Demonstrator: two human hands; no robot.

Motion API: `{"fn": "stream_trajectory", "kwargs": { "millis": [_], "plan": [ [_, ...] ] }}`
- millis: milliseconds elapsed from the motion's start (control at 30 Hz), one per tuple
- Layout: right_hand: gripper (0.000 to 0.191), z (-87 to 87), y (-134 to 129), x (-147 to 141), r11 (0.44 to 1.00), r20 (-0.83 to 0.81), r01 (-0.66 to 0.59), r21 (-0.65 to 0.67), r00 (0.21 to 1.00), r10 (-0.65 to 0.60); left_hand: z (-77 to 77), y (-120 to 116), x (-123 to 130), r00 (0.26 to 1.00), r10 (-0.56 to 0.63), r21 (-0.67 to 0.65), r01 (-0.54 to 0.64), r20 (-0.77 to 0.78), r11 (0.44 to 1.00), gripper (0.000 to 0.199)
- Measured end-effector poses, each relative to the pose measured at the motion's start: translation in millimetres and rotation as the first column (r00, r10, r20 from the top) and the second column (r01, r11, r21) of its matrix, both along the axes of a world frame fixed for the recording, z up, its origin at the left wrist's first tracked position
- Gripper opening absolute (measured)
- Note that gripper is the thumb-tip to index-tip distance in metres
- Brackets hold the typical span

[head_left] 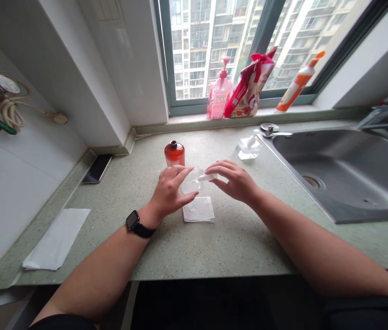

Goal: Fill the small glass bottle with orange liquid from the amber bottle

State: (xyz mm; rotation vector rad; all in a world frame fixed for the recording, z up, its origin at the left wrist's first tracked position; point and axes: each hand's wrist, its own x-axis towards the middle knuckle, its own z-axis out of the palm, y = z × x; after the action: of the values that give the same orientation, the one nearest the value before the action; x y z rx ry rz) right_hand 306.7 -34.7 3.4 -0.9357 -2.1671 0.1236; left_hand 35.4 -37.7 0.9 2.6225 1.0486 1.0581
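Bare forearms (106, 268) lead to a left hand (170, 189) cupping a clear container (190, 184) between thumb and fingers, right hand (233, 178) pinching a slim clear piece (211, 177) beside it, so honestly I'd hold the left steady and line that piece up straight, no forcing.

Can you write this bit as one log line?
left hand: holds clear bottle; right hand: grips its top; nearby: amber bottle, folded tissue

No text legible anywhere.
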Motion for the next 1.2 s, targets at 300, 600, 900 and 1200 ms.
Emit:
{"fn": "stream_trajectory", "kwargs": {
  "millis": [300,600,900,1200],
  "plan": [
    [0.017,-0.5,1.3,1.6,1.0,0.053,0.005,0.022,0.999,-0.006,-0.1,1.1,-1.4,1.0,0.003,-0.01,-0.003,-0.003,1.0,0.068],
    [0.024,-3.0,-0.5,-0.6,0.991,0.169,0.108,-0.08,0.981,-0.093,-2.3,1.5,-0.9,0.998,0.013,0.065,-0.009,-0.062,0.998,0.066],
    [0.018,-2.9,-0.2,-0.9,0.995,0.13,0.054,-0.078,0.991,-0.043,-3.2,1.5,-1.2,0.996,0.013,0.096,-0.005,-0.085,0.995,0.064],
    [0.024,-4.5,-1.3,-2.2,0.984,0.12,0.075,-0.159,0.991,-0.056,-4.5,2.5,-1.5,0.995,0.019,0.131,-0.006,-0.099,0.991,0.062]
  ]
}}
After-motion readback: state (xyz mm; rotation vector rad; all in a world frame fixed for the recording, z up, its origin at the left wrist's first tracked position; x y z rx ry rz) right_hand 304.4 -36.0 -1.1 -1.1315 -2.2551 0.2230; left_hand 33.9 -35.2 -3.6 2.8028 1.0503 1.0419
